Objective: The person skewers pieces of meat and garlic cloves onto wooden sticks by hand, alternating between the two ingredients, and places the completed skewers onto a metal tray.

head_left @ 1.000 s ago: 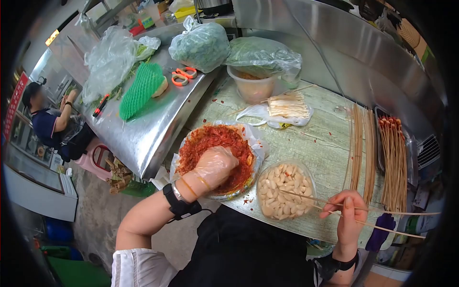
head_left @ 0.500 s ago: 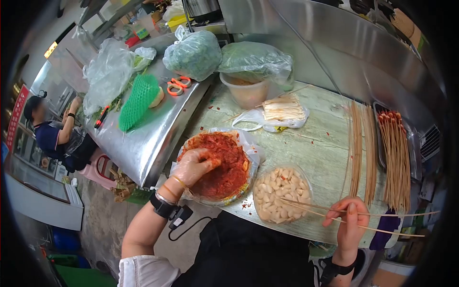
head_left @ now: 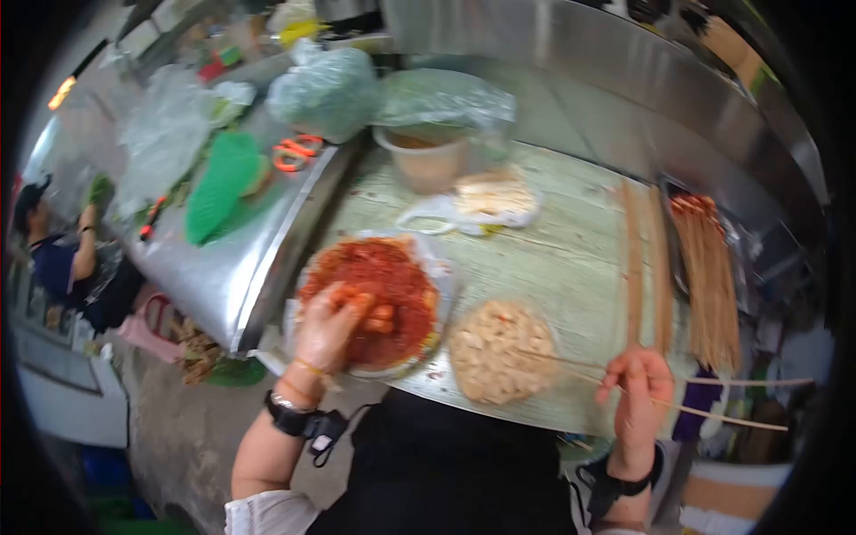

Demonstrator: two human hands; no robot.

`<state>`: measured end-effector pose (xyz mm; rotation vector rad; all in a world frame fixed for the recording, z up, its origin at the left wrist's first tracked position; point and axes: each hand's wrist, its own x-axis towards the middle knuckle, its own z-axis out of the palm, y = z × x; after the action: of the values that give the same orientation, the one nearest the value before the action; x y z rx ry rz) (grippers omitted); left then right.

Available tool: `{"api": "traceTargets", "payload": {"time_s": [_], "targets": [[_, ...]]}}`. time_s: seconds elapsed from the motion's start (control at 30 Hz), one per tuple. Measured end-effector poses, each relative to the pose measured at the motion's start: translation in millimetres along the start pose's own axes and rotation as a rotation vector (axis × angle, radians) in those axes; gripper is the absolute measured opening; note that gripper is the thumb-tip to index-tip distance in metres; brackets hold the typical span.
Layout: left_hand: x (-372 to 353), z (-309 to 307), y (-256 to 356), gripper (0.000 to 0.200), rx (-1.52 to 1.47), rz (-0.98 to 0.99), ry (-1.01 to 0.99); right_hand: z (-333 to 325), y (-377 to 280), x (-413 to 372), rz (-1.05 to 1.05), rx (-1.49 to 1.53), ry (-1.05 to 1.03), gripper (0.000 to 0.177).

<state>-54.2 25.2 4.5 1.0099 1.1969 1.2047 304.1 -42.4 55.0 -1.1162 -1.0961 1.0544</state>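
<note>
The view is motion-blurred. My left hand (head_left: 332, 323), in a thin plastic glove, is down in a bowl (head_left: 443, 299) of red seasoned mix (head_left: 388, 272), fingers curled into the mix and smeared red. My right hand (head_left: 638, 399) is near the table's front edge, pinching two thin bamboo skewers (head_left: 727, 416) that stick out to the right. Their left tips reach over a clear bowl of peeled garlic cloves (head_left: 497, 352), which stands between my hands.
Bare bamboo skewers (head_left: 646, 267) lie in rows at right, beside a tray of loaded skewers (head_left: 706, 267). Behind are bagged enoki mushrooms (head_left: 492, 201), a plastic tub (head_left: 423, 162), bagged greens (head_left: 325, 89), orange scissors (head_left: 294, 152) and green netting (head_left: 217, 185). A person (head_left: 53, 254) sits far left.
My left hand has drawn back from the bowl's middle to its near left side, fingers now curled in the mix. The camera has swung, blurring the view. My right hand keeps the skewers.
</note>
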Motion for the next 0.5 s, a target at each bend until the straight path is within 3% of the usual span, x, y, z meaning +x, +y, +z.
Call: {"api": "traceTargets", "payload": {"time_s": [0.1,0.2,0.37,0.5], "targets": [[-9,17,2,0.021,-0.346,0.033,0.023,-3,-17,3,-0.014,-0.087,0.013,0.020],[-14,18,-2,0.020,-0.104,0.106,0.112,5,-28,5,0.017,-0.103,-0.009,0.020],[-20,27,1,0.015,-0.028,0.126,0.164,0,-25,7,0.001,-0.229,-0.076,0.030],[-20,35,4,0.023,0.057,0.197,0.163,1,-33,5,0.066,-0.162,-0.052,0.026]]}}
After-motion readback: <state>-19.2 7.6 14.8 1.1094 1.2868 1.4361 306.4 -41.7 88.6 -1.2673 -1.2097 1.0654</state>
